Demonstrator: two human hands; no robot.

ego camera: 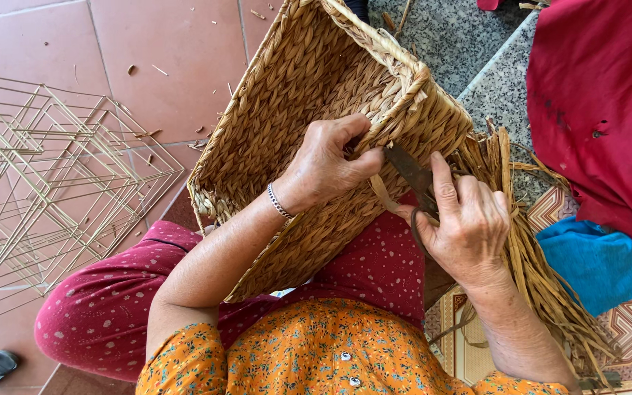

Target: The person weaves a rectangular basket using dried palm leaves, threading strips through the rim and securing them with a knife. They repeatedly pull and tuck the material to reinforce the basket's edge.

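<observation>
From the head camera, a rectangular woven basket point(309, 124) lies tilted across the person's lap, its open mouth turned toward the tiled floor point(170, 58) at the upper left and one corner of its braided rim pointing to the upper right. The left hand point(327, 164) rests on the basket's side wall near that corner, its fingers point(363, 162) pinched together on a loose fibre strand point(383, 194) that sticks out of the weave. The right hand point(469, 227) holds dark scissors point(411, 175), fingers clamped around the handles, the blades lying just beside the pinched strand. The step in hand looks like trimming stray ends along the basket's edge; the next move would seem to call for keeping the strand taut and setting the blades close to the weave without nicking it. A bundle of dried fibre point(535, 278) lies under the right wrist. A blue cloth point(594, 263) and red fabric point(601, 110) lie at the right, and stacked wire frames point(53, 175) stand on the floor at the left.
</observation>
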